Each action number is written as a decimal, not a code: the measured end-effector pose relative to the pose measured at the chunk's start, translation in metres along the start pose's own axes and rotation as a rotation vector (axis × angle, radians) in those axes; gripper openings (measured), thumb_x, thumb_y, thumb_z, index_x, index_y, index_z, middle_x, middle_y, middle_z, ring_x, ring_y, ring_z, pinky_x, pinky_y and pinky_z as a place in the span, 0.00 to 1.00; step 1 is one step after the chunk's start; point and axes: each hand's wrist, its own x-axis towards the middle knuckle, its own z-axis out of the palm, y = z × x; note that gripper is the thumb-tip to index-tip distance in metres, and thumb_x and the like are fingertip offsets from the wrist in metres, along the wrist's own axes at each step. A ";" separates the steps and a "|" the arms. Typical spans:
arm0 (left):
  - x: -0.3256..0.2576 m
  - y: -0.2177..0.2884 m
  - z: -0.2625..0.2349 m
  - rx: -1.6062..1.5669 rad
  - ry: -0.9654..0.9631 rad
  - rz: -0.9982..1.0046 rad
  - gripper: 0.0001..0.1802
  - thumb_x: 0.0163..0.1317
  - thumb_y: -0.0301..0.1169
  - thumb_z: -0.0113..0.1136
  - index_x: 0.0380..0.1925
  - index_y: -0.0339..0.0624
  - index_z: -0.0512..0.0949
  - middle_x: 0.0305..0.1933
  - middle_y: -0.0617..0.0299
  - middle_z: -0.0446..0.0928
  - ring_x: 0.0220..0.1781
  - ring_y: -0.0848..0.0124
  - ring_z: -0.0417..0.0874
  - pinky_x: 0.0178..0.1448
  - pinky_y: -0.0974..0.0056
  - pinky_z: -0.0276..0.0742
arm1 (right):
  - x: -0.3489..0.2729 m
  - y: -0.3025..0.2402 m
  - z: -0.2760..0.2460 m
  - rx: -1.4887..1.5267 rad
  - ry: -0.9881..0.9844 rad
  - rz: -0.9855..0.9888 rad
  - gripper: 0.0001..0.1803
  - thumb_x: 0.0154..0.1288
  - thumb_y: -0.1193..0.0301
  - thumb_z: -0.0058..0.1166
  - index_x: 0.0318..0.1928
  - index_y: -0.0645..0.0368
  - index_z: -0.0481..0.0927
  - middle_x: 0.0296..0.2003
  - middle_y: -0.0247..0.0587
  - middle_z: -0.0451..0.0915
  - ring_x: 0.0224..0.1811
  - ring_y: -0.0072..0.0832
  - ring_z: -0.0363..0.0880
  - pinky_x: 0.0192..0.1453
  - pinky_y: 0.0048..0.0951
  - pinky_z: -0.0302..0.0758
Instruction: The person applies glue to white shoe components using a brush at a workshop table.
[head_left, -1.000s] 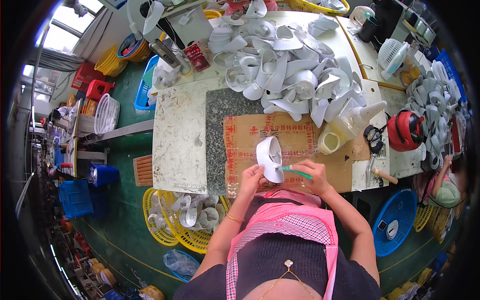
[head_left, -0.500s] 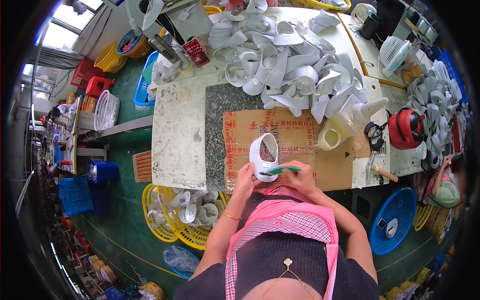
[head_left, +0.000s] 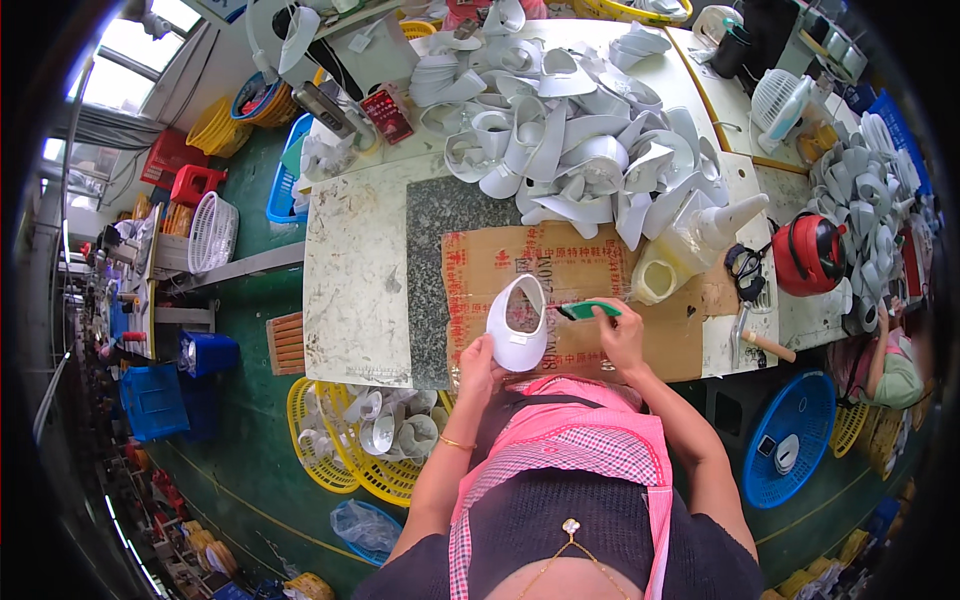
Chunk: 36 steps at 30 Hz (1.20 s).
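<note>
My left hand (head_left: pixel 479 370) pinches the lower left edge of a white shoe upper (head_left: pixel 517 352), held above the cardboard with its oval opening facing up. A small pale rectangular patch sits on the front of the upper. In my right hand (head_left: pixel 623 338) is a green-handled brush (head_left: pixel 584 309) with a dark tip. That tip points left towards the rim of the upper, close to it; whether they touch I cannot tell. Beneath both hands lies a brown cardboard sheet (head_left: pixel 640 345) with red print. A cut translucent plastic bottle (head_left: pixel 655 281) stands to the right of the brush.
A big pile of white shoe uppers (head_left: pixel 590 150) covers the table's far side. Black scissors (head_left: pixel 745 265), a wooden-handled hammer (head_left: pixel 768 346) and a red kettle-like container (head_left: pixel 808 257) lie to the right. Yellow baskets (head_left: pixel 350 450) of uppers stand below the table's front left edge.
My right hand has drawn the brush up and to the right, off the front of the upper. The upper has shifted slightly left and tilted in my left hand.
</note>
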 end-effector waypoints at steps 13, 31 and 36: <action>-0.029 0.013 0.025 0.332 -0.185 0.332 0.23 0.65 0.18 0.63 0.60 0.29 0.72 0.53 0.54 0.83 0.52 0.70 0.86 0.56 0.68 0.83 | 0.023 0.023 -0.101 -0.350 0.359 -0.232 0.10 0.71 0.75 0.54 0.47 0.54 0.86 0.36 0.42 0.83 0.34 0.41 0.84 0.37 0.38 0.76; 0.087 0.177 0.077 1.026 -0.128 0.570 0.14 0.66 0.24 0.57 0.49 0.32 0.84 0.33 0.55 0.87 0.32 0.75 0.87 0.34 0.66 0.86 | 0.089 -0.010 0.019 -0.336 -0.122 -0.516 0.21 0.54 0.79 0.59 0.48 0.44 0.87 0.43 0.33 0.86 0.39 0.39 0.87 0.39 0.40 0.83; 0.103 0.173 0.076 1.168 -0.109 0.690 0.14 0.61 0.24 0.61 0.46 0.34 0.85 0.35 0.43 0.86 0.34 0.63 0.90 0.43 0.61 0.84 | 0.089 -0.018 0.009 -0.305 -0.179 -0.589 0.17 0.55 0.75 0.61 0.46 0.45 0.86 0.40 0.31 0.85 0.36 0.38 0.87 0.38 0.38 0.83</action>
